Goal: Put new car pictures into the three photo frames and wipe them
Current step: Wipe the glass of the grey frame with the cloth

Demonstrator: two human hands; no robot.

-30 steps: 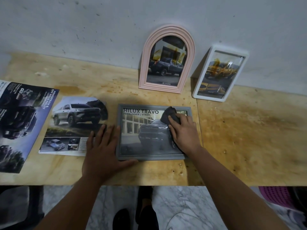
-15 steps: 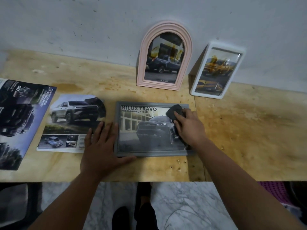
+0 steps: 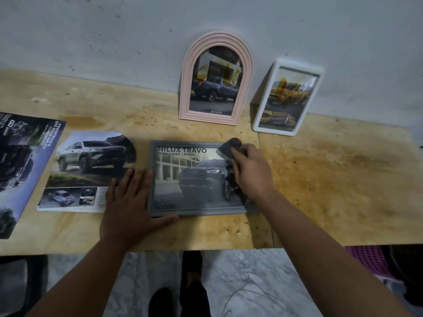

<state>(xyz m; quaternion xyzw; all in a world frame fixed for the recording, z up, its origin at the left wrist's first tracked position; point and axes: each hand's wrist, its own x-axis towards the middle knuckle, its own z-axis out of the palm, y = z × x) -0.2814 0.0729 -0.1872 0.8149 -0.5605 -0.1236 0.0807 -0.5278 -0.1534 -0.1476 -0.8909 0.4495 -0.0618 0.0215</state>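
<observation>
A grey rectangular frame lies flat on the wooden table, holding a dark pickup picture titled HILUX TRAVO. My right hand presses a dark cloth onto the glass at the frame's upper right corner. My left hand lies flat with spread fingers at the frame's lower left corner, thumb along its bottom edge. A pink arched frame with a dark truck picture leans on the wall. A white frame with a yellow truck picture leans to its right.
A cut-out brochure page with a silver truck lies left of the grey frame. A larger dark brochure lies at the table's left edge. The wooden table ends near my body; a purple basket sits below right.
My right hand with the cloth has slid from the middle of the glass toward the frame's upper right corner. My left hand has stayed pressed at the lower left corner.
</observation>
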